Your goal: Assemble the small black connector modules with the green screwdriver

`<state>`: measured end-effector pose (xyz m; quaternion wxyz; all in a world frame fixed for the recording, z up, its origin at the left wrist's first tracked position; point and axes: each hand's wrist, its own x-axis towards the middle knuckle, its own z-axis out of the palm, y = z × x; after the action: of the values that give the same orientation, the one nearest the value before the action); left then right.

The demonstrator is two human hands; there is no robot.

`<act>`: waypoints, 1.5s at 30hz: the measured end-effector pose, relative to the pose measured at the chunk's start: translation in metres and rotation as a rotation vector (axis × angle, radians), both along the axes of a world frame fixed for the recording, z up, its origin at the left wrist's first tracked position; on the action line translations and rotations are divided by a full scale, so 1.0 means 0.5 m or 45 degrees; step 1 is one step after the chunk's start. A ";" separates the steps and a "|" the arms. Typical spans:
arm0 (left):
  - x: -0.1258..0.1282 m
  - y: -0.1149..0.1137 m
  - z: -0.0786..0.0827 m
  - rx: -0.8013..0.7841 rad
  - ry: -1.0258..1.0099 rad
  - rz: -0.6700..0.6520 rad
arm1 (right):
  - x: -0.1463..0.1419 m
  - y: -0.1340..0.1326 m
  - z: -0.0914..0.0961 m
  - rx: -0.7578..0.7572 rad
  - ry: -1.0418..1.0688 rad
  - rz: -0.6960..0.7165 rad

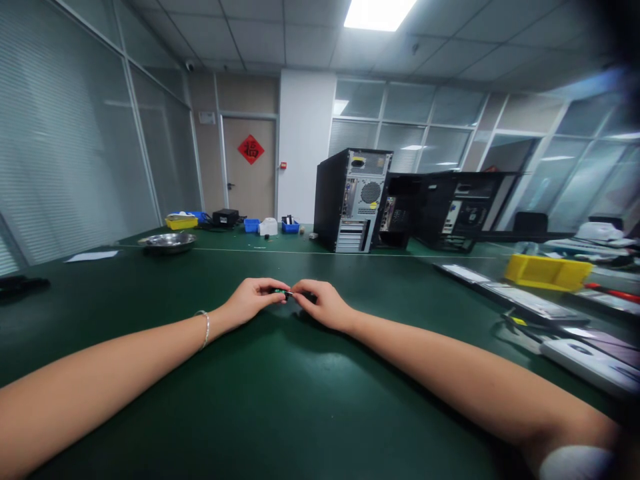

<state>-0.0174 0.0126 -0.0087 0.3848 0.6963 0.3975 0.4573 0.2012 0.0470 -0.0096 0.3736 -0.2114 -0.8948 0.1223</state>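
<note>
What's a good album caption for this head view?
Left hand and right hand meet at a small piece above a green table.

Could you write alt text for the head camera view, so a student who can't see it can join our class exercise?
A person's left hand and right hand hold a small green-and-black part at their fingertips, over a dark green table. Farther back are black computer towers and a metal bowl; a yellow bin sits at right.

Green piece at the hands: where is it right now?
In the head view, the green piece is slightly left of centre, pinched in the left hand, with the right hand close on its right side.
</note>
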 end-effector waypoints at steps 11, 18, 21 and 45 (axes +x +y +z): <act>0.004 -0.004 0.005 -0.037 -0.044 -0.015 | 0.002 0.001 -0.002 -0.029 0.012 0.026; 0.002 0.000 0.000 -0.048 -0.070 -0.027 | 0.002 0.000 0.000 -0.052 0.024 0.042; 0.002 0.000 0.000 -0.043 -0.062 -0.010 | 0.001 0.002 -0.001 -0.069 0.015 0.036; 0.018 -0.015 0.017 -0.062 -0.144 0.172 | -0.006 -0.002 0.003 -0.081 -0.005 -0.076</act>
<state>-0.0082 0.0052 -0.0004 0.3918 0.6314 0.4320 0.5110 0.1980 0.0462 -0.0079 0.3684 -0.2501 -0.8845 0.1392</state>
